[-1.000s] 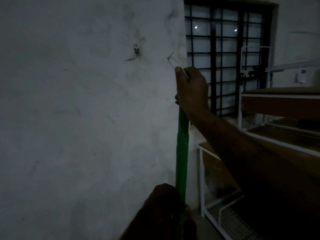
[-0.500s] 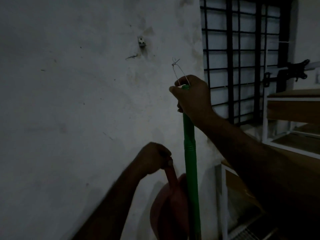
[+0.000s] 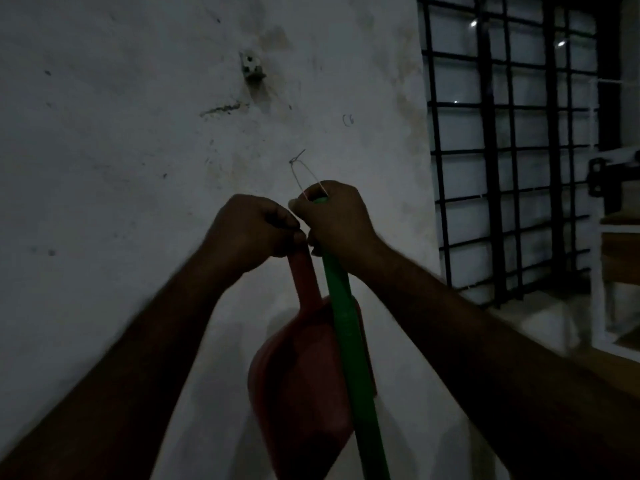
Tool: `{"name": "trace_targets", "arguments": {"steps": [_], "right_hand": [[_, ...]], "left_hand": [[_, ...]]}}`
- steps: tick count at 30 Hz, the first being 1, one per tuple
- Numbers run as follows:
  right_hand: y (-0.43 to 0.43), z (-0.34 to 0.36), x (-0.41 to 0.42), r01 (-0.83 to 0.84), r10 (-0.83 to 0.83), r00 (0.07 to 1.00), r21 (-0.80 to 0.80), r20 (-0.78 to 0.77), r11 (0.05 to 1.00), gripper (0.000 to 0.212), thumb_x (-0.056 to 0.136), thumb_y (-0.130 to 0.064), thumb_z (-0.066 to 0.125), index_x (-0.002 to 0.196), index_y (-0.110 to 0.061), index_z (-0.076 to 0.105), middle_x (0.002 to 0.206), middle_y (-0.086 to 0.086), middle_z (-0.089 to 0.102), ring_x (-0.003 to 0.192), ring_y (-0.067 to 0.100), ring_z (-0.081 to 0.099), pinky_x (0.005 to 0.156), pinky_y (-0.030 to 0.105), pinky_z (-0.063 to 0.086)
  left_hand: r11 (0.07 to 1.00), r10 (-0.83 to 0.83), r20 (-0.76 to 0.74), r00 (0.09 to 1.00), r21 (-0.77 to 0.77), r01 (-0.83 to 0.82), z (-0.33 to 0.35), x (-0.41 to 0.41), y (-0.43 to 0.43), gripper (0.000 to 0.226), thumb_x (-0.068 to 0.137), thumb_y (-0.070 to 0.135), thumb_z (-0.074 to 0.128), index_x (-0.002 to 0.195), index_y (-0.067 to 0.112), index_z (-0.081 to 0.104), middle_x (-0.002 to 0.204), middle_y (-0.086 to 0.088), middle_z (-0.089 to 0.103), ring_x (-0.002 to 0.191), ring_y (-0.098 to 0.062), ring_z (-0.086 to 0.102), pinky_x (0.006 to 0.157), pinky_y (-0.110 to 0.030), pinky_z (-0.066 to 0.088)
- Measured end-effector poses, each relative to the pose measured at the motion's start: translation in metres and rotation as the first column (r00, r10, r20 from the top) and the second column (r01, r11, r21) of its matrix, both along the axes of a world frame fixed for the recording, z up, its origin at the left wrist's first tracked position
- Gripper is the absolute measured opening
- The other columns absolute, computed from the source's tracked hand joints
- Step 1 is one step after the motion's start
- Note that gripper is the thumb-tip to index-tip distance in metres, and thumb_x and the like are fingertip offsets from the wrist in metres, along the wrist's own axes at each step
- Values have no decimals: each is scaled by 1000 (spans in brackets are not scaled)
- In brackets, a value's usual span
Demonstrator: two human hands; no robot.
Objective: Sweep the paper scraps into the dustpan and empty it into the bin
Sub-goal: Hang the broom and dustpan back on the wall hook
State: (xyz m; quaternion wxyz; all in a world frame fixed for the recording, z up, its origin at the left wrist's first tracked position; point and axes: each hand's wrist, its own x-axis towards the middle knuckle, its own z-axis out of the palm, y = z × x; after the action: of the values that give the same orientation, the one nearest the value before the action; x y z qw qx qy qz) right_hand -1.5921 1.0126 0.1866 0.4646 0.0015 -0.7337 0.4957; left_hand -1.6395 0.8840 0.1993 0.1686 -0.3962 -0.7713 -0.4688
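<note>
1. Gripping with the left hand (image 3: 256, 233), fingers curled tight, the handle tip of the red dustpan (image 3: 301, 393): hung upright before the wall (image 3: 121, 150), handle up, pan down, contents too dark to tell.
2. Clasping with the right hand (image 3: 341, 223), fingers wrapped round, the top of the green broomstick (image 3: 349, 341): near upright, crossing the pan, wire loop (image 3: 298, 178) above.

My left hand (image 3: 256, 230) covers the handle end of the dustpan (image 3: 301, 382), my right hand (image 3: 339, 220) covers most of the top of the broom stick (image 3: 345, 327), and both tools run off the bottom edge.
</note>
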Motion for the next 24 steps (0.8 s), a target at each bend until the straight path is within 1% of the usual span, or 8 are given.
{"name": "trace_targets", "arguments": {"steps": [4,7,9,12,15,19,22,24], "right_hand": [[36,26,-47,-139,139,990,-5,3,990,12,94,-22,66,87,-13,65,78,11,67,48,18,60,46,29,49],[49,42,-73,-224,224,975,24,2,974,14,97,-26,62,91,-14,65,84,11,71,47,19,61,45,28,48],[53,48,-80,-244,244,970,38,5,969,18,99,-28,59,93,-12,66,86,11,72,47,21,61,43,28,47],[57,56,-93,-289,289,957,35,-5,957,22,100,-30,59,98,-10,67,88,13,73,47,24,61,43,28,47],[55,62,-104,-272,272,962,76,3,959,20,97,-28,63,101,-9,68,89,11,74,49,24,63,44,29,49],[54,84,-117,-253,256,966,75,-30,965,20,94,-25,69,102,-7,71,89,12,75,48,21,60,44,28,47],[53,109,-123,-245,251,966,81,-62,966,18,92,-23,71,99,-7,72,92,16,75,47,20,58,45,28,47],[52,125,-128,-202,209,974,81,-85,976,14,92,-22,71,97,-9,72,93,19,74,47,19,58,45,27,48]], "left_hand": [[998,-31,-44,999,51,33,24,-48,26,7,79,8,74,86,8,73,80,-6,73,77,-18,72,71,-29,61],[989,-44,-80,996,135,55,42,-79,39,3,84,12,70,85,9,72,83,-9,73,81,-21,71,74,-34,60],[978,-79,-79,994,186,92,51,-92,45,3,86,10,68,84,9,71,83,-11,73,80,-22,72,74,-38,61],[971,-78,-158,984,210,111,65,-114,53,7,87,10,67,84,5,70,82,-17,71,76,-27,72,70,-39,61],[956,-95,-227,969,252,152,83,-131,58,8,88,12,66,83,6,70,76,-14,70,69,-25,70,64,-35,58],[938,-65,-319,945,303,167,113,-147,62,8,86,16,69,83,8,69,79,-12,70,74,-26,70,64,-43,61],[925,-15,-378,926,347,157,137,-158,65,8,83,20,71,81,13,68,80,-9,70,76,-23,70,63,-45,61],[920,-17,-403,915,352,172,153,-162,67,8,82,18,72,77,16,65,82,-9,69,78,-24,71,63,-46,61]]}}
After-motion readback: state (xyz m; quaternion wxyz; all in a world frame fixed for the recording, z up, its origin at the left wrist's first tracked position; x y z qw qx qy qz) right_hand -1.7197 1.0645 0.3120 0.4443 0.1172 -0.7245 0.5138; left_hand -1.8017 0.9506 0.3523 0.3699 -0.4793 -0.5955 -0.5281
